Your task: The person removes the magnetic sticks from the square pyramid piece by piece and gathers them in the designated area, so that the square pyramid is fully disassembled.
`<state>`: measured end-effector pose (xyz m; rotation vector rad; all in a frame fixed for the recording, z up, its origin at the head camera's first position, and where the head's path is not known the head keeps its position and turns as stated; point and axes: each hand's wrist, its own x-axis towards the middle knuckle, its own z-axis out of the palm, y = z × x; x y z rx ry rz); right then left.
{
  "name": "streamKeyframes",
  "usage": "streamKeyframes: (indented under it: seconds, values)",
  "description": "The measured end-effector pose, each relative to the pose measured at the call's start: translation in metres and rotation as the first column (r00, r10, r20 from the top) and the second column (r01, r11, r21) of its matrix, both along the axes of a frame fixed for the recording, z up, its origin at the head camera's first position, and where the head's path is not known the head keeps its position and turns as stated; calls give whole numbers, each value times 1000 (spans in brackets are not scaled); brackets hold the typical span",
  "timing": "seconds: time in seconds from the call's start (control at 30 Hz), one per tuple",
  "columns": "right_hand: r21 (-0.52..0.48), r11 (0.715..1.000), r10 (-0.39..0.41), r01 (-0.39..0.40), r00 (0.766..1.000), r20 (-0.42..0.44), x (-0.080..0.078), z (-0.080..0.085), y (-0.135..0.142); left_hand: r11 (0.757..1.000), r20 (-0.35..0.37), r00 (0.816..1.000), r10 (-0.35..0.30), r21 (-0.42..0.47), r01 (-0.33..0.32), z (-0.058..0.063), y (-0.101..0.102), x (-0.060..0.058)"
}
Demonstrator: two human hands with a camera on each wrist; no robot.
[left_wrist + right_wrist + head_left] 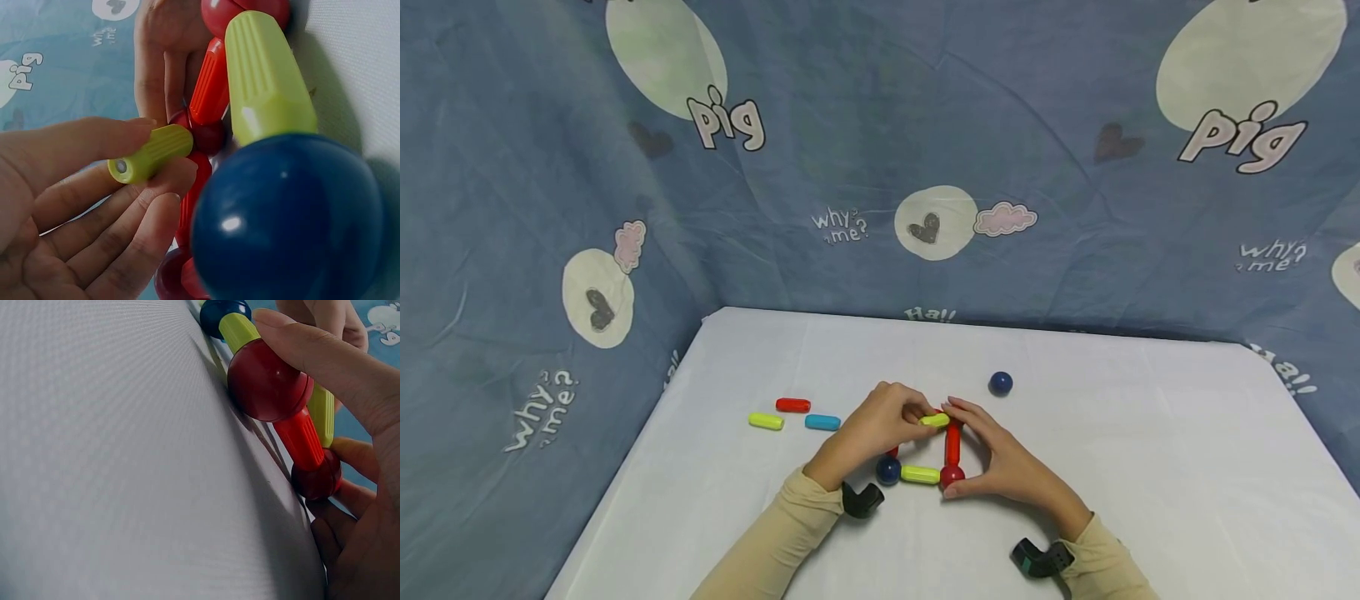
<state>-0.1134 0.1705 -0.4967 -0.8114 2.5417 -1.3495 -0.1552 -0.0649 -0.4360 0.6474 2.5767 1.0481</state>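
Note:
My left hand pinches a yellow-green magnetic rod with a silver disc in its free end. The rod's other end is right at a red ball on the far side of a ball-and-rod frame. Around the frame's right side, my right hand has its thumb on the near red ball and its fingers at the far one. A red rod joins those balls. Another yellow-green rod links the near red ball to a dark blue ball. My left hand partly hides the frame's left side.
Left of my hands lie a loose red rod, a yellow-green rod and a light blue rod. A dark blue ball sits behind the frame. A printed blue cloth hangs behind the white table.

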Motion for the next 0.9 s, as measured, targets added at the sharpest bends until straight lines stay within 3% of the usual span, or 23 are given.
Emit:
streamKeyframes:
  seconds: [0.17, 0.4, 0.9]
  values:
    - [9, 1000, 1, -1, 1000, -9, 0, -1, 0, 1000, 22, 1000, -14, 7, 14, 1, -3, 0]
    - [5, 1000, 7, -7, 1000, -11, 0, -1, 1, 989, 72, 989, -129, 87, 123, 5, -5, 1]
    - [6, 1000, 7, -7, 1000, -8, 0, 0, 1, 992, 41, 996, -76, 104, 72, 4, -6, 0]
